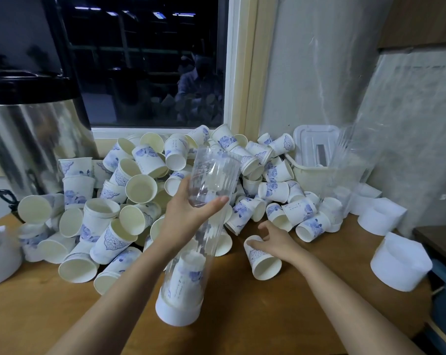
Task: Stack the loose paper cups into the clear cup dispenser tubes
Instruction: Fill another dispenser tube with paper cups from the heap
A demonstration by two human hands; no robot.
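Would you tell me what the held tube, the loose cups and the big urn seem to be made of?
The tube looks like clear glossy plastic: cups show through it. The loose cups look like matte paper, cream inside, blue print outside. The urn seems polished metal, likely stainless steel, given streaky reflections; its lid looks glossy black, perhaps plastic.

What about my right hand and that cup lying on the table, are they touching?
Touching. The head view shows the right hand with fingers curled over the base of the cup.

Clear tube (211, 190) (white-capped, tilted) holds nested cups (184, 280); loose cups (129, 190) lie heaped behind
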